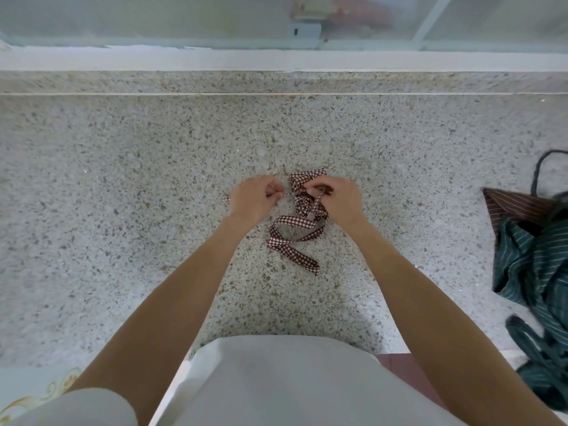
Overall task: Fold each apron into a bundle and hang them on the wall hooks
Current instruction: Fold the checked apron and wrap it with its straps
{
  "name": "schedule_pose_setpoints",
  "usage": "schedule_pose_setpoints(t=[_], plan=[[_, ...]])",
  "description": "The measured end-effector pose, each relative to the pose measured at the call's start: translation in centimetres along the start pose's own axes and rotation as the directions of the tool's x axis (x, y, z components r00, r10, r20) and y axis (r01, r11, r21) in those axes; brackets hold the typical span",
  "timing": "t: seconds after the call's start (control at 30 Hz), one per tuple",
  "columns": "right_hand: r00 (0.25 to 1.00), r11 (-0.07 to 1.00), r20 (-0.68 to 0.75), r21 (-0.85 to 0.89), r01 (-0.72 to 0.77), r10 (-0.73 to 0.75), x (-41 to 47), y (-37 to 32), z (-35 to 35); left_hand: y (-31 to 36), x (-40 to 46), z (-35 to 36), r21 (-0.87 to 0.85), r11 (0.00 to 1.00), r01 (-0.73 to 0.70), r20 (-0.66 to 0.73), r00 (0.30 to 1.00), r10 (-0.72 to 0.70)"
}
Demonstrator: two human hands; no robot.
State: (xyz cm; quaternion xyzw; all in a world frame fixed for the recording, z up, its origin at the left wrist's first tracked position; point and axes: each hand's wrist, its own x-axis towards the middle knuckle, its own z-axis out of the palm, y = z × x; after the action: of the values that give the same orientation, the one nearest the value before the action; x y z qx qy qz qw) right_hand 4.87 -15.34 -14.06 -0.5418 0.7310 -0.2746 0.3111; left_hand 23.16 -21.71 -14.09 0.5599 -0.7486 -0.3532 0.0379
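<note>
Speckled granite counter (123, 186); frosted window (153, 16) behind; white sill (92, 61).

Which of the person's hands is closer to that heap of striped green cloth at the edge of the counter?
The right hand. It works at the checked apron bundle mid-counter, with the green striped cloth off to its right. The left hand sits on the bundle's far side, farther away.

You are wearing a plain light grey-white top (276, 385), and it is filling the lower middle of the view with smooth cloth. On your left side a short sleeve (76, 408) of the same pale cloth is showing; it is ending above the elbow. Both forearms are showing bare down to the wrists. Your left hand (253, 199) and your right hand (336, 198) are bare too, wearing no gloves, rings or watch.
</note>
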Motion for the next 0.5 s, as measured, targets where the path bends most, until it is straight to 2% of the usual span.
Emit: schedule_pose_setpoints(t=[0.07, 0.17, 0.2, 0.23, 0.33, 0.43, 0.5], plan=[[0.987, 0.969, 0.001, 0.192, -0.157, 0.160, 0.0, 0.0, 0.1, 0.2, -0.4, 0.3, 0.009, 1.000, -0.015, 0.014, 1.000, 0.015], [0.937, 0.833, -0.081, 0.487, -0.261, 0.340, -0.2, -0.3, 0.7, 0.3, -1.0, 0.5, 0.017, 0.999, -0.040, 0.035, 0.999, 0.039], [0.931, 0.833, -0.101, 0.487, -0.262, 0.352, -0.3, -0.5, 0.9, 0.3, -1.1, 0.5, 0.020, 0.999, -0.043, 0.038, 0.998, 0.042], [0.939, 0.879, -0.125, 0.408, -0.247, 0.321, -0.4, -0.8, 1.0, 0.3, -1.3, 0.5, 0.021, 0.999, -0.047, 0.039, 0.998, 0.046], [0.988, 0.972, -0.104, 0.214, -0.091, 0.115, -0.3, -2.2, 1.0, 0.3, -1.6, 0.6, 0.046, 0.997, -0.067, 0.022, 0.998, 0.066], [0.996, 0.989, 0.085, 0.149, 0.019, -0.032, 0.2, -3.2, 1.1, 0.3, -1.6, 0.7, 0.077, 0.994, -0.072, 0.023, 0.997, 0.071], [0.978, 0.998, 0.205, 0.062, 0.012, -0.025, 0.7, -3.4, 1.2, 0.1, -1.9, 0.6, 0.089, 0.993, -0.078, 0.016, 0.997, 0.076]])
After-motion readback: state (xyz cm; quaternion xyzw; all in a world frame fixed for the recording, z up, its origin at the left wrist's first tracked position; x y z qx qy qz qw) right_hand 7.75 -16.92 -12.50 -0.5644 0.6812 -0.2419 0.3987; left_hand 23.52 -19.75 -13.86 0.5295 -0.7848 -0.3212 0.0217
